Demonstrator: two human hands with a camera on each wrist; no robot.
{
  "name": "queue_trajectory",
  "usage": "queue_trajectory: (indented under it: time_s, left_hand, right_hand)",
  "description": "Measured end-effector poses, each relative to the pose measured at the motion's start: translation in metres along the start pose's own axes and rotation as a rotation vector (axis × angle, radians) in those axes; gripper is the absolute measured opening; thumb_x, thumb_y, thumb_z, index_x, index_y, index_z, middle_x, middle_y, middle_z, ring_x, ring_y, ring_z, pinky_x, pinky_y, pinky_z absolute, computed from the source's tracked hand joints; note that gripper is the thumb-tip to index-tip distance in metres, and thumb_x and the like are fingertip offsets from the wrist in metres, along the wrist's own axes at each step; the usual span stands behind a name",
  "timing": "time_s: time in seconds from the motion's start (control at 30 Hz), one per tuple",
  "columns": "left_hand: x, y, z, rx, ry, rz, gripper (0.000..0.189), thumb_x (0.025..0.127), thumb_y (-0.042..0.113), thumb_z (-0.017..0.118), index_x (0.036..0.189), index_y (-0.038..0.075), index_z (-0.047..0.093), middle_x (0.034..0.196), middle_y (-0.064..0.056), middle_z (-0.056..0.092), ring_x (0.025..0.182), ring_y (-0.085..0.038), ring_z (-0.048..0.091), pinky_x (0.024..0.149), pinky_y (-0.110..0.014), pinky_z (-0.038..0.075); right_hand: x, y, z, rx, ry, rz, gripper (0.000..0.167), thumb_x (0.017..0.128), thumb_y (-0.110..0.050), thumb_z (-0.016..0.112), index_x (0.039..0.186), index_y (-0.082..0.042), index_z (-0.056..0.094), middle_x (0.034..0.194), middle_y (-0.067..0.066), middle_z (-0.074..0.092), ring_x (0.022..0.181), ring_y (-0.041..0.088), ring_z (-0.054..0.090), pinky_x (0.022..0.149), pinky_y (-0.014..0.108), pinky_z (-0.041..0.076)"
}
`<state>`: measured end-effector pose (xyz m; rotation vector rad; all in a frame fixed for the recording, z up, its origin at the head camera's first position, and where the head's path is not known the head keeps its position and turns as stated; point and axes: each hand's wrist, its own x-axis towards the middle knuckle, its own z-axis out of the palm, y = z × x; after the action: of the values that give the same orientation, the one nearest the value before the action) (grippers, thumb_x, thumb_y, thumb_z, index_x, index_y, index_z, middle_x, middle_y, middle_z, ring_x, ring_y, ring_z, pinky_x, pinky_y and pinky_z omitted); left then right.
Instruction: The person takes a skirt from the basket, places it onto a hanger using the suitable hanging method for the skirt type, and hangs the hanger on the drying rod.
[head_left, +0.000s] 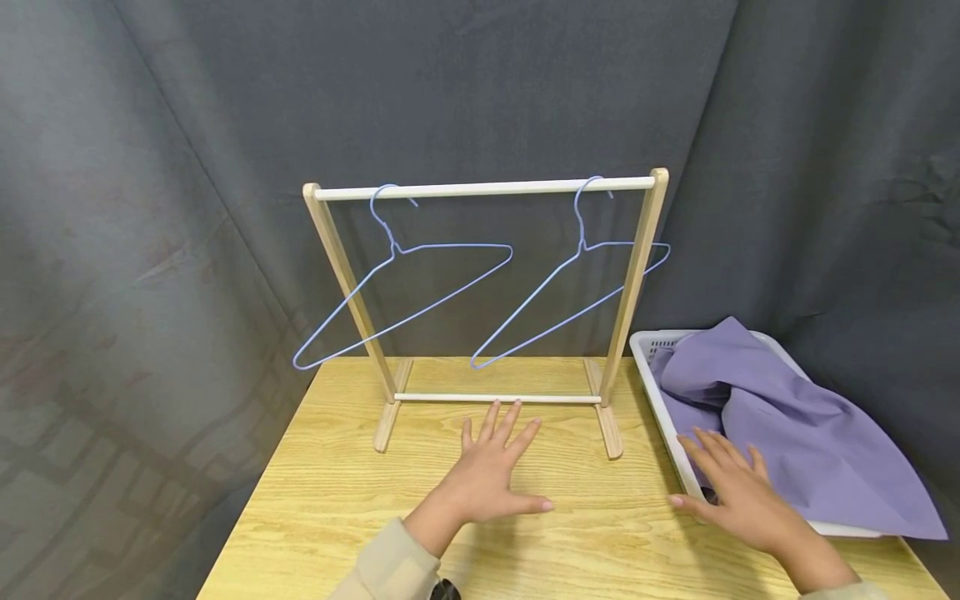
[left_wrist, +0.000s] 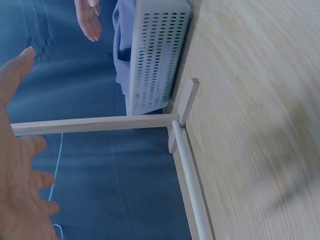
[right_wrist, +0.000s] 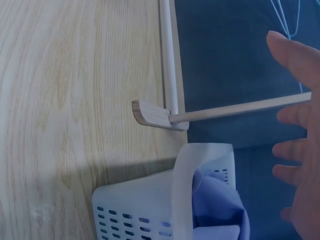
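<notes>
My left hand (head_left: 487, 475) is spread above the table in front of the rack, holding nothing. My right hand (head_left: 738, 496), fingers extended and also holding nothing, overlaps the near left side of a white basket (head_left: 660, 392) in the head view. Purple cloth (head_left: 780, 417) lies bunched in the basket and drapes over its right edge. Two blue wire hangers hang from the top bar of a small wooden rack (head_left: 633, 287): the left hanger (head_left: 450, 246) near the left post, the right hanger (head_left: 551, 279) close to the right post. Both hangers are bare and turned at an angle.
The rack's feet (head_left: 611, 433) stand on a light wood table (head_left: 337, 492), joined by a low white bar (head_left: 495, 398). Grey curtains (head_left: 480, 92) hang behind and at both sides. The basket sits at the table's right edge.
</notes>
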<state>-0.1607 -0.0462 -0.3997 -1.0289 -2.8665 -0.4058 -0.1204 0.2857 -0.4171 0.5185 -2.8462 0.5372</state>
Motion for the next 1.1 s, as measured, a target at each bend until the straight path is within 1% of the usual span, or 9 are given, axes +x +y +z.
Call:
queue_trajectory:
  time_s: [0.17, 0.43, 0.63, 0.73, 0.87, 1.1]
  left_hand:
    - [0.003, 0.002, 0.003, -0.002, 0.000, 0.003, 0.092, 0.068, 0.071, 0.045, 0.139, 0.024, 0.012, 0.143, -0.008, -0.004, 0.126, -0.033, -0.008, 0.088, -0.066, 0.006]
    - [0.009, 0.005, 0.005, -0.007, 0.000, 0.010, 0.090, 0.068, 0.072, 0.043, 0.139, 0.025, 0.012, 0.143, -0.006, -0.005, 0.126, -0.033, -0.007, 0.088, -0.065, 0.009]
    - [0.013, 0.008, 0.005, -0.014, -0.007, 0.014, 0.091, 0.068, 0.072, 0.044, 0.139, 0.025, 0.010, 0.143, -0.008, -0.002, 0.127, -0.034, -0.006, 0.088, -0.065, 0.009]
    - [0.014, 0.009, 0.005, -0.014, -0.003, 0.020, 0.091, 0.068, 0.070, 0.045, 0.139, 0.025, 0.010, 0.143, -0.010, 0.001, 0.127, -0.035, -0.003, 0.088, -0.065, 0.009]
    - [0.017, 0.011, 0.006, -0.019, -0.005, 0.027, 0.091, 0.069, 0.070, 0.045, 0.139, 0.025, 0.009, 0.143, -0.010, 0.001, 0.127, -0.036, -0.002, 0.088, -0.065, 0.009]
    - [0.019, 0.014, 0.008, -0.005, -0.007, 0.031, 0.090, 0.069, 0.072, 0.041, 0.139, 0.025, 0.008, 0.143, -0.009, 0.000, 0.127, -0.035, -0.002, 0.089, -0.064, 0.010]
  right_hand:
    - [-0.001, 0.005, 0.000, 0.002, 0.000, 0.017, 0.072, 0.074, -0.041, 0.063, 0.128, -0.002, 0.035, 0.126, 0.028, 0.031, 0.120, 0.040, 0.019, 0.088, 0.063, -0.006]
    - [-0.001, 0.011, -0.001, 0.006, -0.007, 0.042, 0.070, 0.075, -0.040, 0.063, 0.126, 0.001, 0.036, 0.125, 0.029, 0.032, 0.115, 0.044, 0.023, 0.087, 0.064, -0.002]
    - [-0.001, 0.018, -0.003, 0.030, -0.052, 0.092, 0.068, 0.077, -0.041, 0.060, 0.126, 0.000, 0.036, 0.127, 0.029, 0.029, 0.114, 0.046, 0.023, 0.084, 0.066, 0.001]
    - [-0.002, 0.022, -0.001, 0.024, -0.028, 0.085, 0.067, 0.076, -0.039, 0.061, 0.125, 0.001, 0.037, 0.126, 0.029, 0.031, 0.113, 0.046, 0.024, 0.083, 0.066, 0.003]
    - [-0.004, 0.028, 0.001, 0.010, 0.004, 0.077, 0.067, 0.076, -0.037, 0.063, 0.123, 0.002, 0.038, 0.124, 0.028, 0.032, 0.111, 0.046, 0.026, 0.082, 0.065, 0.006]
    - [-0.005, 0.039, 0.001, 0.000, -0.013, 0.102, 0.067, 0.076, -0.036, 0.062, 0.122, 0.005, 0.037, 0.121, 0.031, 0.033, 0.108, 0.047, 0.028, 0.079, 0.065, 0.009]
